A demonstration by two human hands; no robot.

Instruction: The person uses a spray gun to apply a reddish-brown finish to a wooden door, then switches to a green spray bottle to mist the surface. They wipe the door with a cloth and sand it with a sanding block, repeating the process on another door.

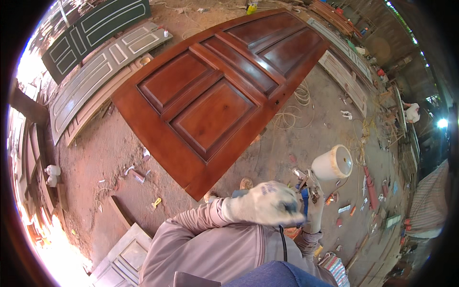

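Note:
A spray gun (303, 183) with a white cup (326, 165) on top is held in front of my body, to the right. My right hand (315, 206) is closed around it, partly hidden by the gun. My left hand (267, 203), in a whitish work glove, is bent across my chest beside the gun's blue part (305, 200). Its fingers are curled, slightly blurred, and what they hold is hidden. Beyond my hands lies a large, glossy red-brown panelled door (191, 155), raised above the ground, its near corner just ahead of my feet.
Pale unpainted doors (103, 79) and a dark green door (93, 36) stand at the left. Another pale door (344, 81) lies right of the red-brown one. Coiled hose (289, 117), a red cylinder (369, 187) and scattered litter lie on the dirt floor. A wooden piece (120, 210) is near left.

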